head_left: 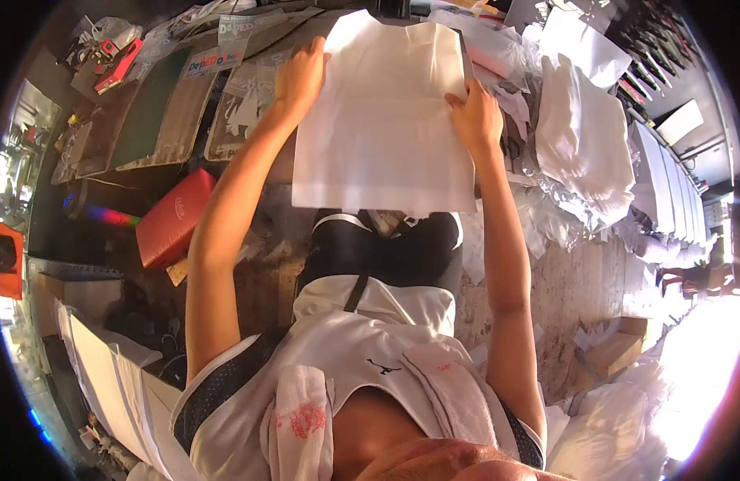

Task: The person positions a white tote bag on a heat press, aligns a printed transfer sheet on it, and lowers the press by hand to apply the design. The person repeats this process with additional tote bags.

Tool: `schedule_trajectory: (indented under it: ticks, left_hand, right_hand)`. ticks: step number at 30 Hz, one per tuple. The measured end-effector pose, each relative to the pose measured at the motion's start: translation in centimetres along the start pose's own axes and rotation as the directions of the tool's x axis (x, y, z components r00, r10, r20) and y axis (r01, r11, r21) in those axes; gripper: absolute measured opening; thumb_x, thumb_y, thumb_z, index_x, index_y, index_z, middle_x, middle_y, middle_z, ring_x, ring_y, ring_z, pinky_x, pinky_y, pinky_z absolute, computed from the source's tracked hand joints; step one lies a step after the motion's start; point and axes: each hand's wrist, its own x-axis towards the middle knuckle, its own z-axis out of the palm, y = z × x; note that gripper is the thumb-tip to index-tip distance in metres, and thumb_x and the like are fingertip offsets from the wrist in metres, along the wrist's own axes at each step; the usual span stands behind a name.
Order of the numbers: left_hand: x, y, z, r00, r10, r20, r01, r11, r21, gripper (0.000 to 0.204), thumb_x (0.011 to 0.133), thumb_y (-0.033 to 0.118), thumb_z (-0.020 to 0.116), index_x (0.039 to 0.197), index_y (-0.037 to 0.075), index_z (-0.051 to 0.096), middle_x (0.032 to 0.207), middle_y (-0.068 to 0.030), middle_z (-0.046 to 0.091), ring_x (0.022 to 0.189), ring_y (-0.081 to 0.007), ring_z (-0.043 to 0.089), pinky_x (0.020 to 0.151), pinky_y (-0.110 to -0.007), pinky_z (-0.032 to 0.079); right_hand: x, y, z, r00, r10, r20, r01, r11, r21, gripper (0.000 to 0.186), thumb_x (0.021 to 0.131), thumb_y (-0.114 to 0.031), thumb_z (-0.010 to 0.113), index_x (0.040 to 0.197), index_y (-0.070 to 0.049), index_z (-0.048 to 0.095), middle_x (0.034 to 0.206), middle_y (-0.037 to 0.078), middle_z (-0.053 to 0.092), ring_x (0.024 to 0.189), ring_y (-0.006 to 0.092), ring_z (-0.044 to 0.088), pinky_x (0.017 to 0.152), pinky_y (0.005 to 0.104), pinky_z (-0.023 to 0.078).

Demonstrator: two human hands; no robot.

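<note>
A large white sheet (386, 120), paper or a flat plastic bag, I cannot tell which, spreads between my two hands over the bench edge and above my lap. Its far edge is wavy and its near edge hangs almost straight. My left hand (303, 78) is closed on the upper left edge, with the fingertips partly hidden. Slightly lower, my right hand (477, 119) pinches the right edge, the thumb lying on top and the other fingers mostly out of sight.
White folded sheets (582, 132) in clear plastic lie to the right. Worn brown and green boards (141, 116) cover the bench at left. A red box (177, 216) sits below them. A cardboard box (618, 353) stands on the wooden floor (570, 280) at lower right.
</note>
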Motion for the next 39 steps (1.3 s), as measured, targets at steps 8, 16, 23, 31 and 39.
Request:
schedule_trajectory:
  ticks: [8, 16, 23, 31, 39]
  left_hand:
    - [1.1, 0.1, 0.8, 0.993, -0.050, -0.105, 0.051, 0.999, 0.008, 0.037, 0.102, 0.034, 0.068, 0.119, 0.003, 0.056, 0.114, -0.0232, 0.067, 0.100, -0.0421, 0.070, 0.081, -0.052, 0.059]
    - [-8.8, 10.9, -10.0, 0.964, 0.233, 0.128, -0.132, 0.838, -0.529, 0.064, 0.094, 0.039, 0.079, 0.143, 0.006, 0.057, 0.149, -0.0197, 0.053, 0.137, -0.0406, 0.052, 0.115, -0.049, 0.044]
    - [-12.6, 15.5, -11.2, 0.858, 0.448, 0.253, -0.291, 0.828, -0.479, 0.081, 0.087, 0.051, 0.078, 0.158, 0.021, 0.052, 0.166, -0.0093, 0.042, 0.154, -0.0335, 0.039, 0.126, -0.057, 0.031]
    - [-12.5, 14.9, -9.1, 0.869, 0.427, 0.250, -0.279, 0.841, -0.464, 0.075, 0.091, 0.055, 0.073, 0.157, 0.024, 0.053, 0.168, -0.0078, 0.041, 0.155, -0.0337, 0.037, 0.126, -0.060, 0.029]
    - [-12.1, 14.6, -8.3, 0.874, 0.415, 0.254, -0.252, 0.833, -0.492, 0.073, 0.092, 0.052, 0.074, 0.156, 0.023, 0.054, 0.167, -0.0077, 0.042, 0.156, -0.0338, 0.037, 0.127, -0.060, 0.027]
  right_hand:
    - [1.9, 1.6, 0.0, 0.989, -0.049, -0.136, 0.069, 0.987, 0.146, 0.041, 0.089, -0.030, 0.082, 0.112, -0.003, 0.062, 0.113, 0.017, 0.070, 0.104, 0.0369, 0.068, 0.084, 0.0494, 0.055]
    - [-3.8, 8.0, -2.3, 0.916, 0.049, -0.399, 0.119, 0.916, 0.384, 0.016, 0.098, -0.014, 0.074, 0.110, -0.005, 0.071, 0.097, 0.009, 0.074, 0.085, 0.0179, 0.069, 0.080, 0.0328, 0.055]
    - [-8.9, 12.3, -0.1, 0.953, 0.154, -0.261, -0.043, 0.921, 0.386, 0.014, 0.096, -0.010, 0.070, 0.106, -0.002, 0.071, 0.096, 0.013, 0.071, 0.082, 0.0248, 0.069, 0.076, 0.0381, 0.055]
    - [-9.5, 11.5, 2.5, 0.994, -0.045, -0.105, 0.068, 0.970, 0.234, 0.029, 0.091, -0.008, 0.074, 0.120, -0.009, 0.073, 0.122, 0.009, 0.070, 0.103, 0.0304, 0.069, 0.087, 0.0409, 0.056]
    - [-8.9, 12.2, 5.3, 0.986, -0.157, -0.051, 0.156, 0.988, -0.021, 0.037, 0.089, -0.009, 0.073, 0.126, -0.014, 0.072, 0.134, 0.003, 0.067, 0.120, 0.0308, 0.062, 0.103, 0.0431, 0.054]
